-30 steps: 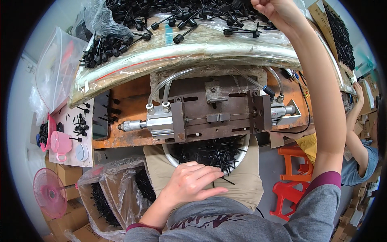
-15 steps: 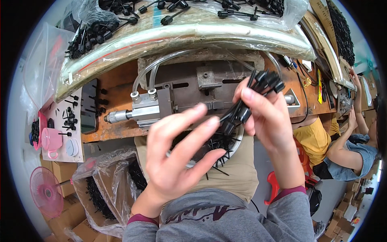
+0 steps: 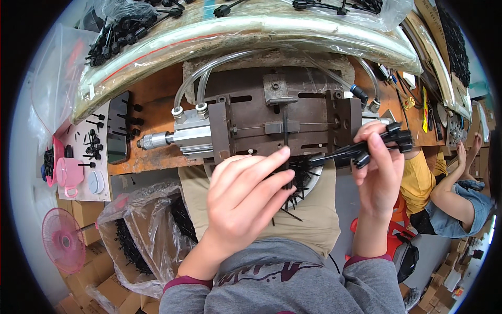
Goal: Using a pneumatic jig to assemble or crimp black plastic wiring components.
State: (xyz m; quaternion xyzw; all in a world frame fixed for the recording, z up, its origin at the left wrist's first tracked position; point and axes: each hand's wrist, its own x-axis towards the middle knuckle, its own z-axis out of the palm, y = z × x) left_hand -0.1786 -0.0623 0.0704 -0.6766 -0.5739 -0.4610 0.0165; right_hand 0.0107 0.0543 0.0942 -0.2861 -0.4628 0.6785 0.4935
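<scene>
My right hand is closed round a bundle of black plastic stemmed parts, their knobbed heads pointing right and their thin stems left. My left hand pinches one black stemmed part at its near end, partly hidden by the fingers. That part's stem reaches away from me across the small metal block in the middle of a brown metal fixture. Beneath my hands, a round pale bowl of black parts sits on my lap, largely covered by my left hand.
Cylinders with clear hoses flank the fixture. Left are a phone with black parts on it, a pink cup and a pink fan. A plastic-lined box stands below. A co-worker sits at right.
My right hand has moved right and down with the bundle, away from my left hand. My left hand has closed on a single stemmed part, now lying across the fixture.
</scene>
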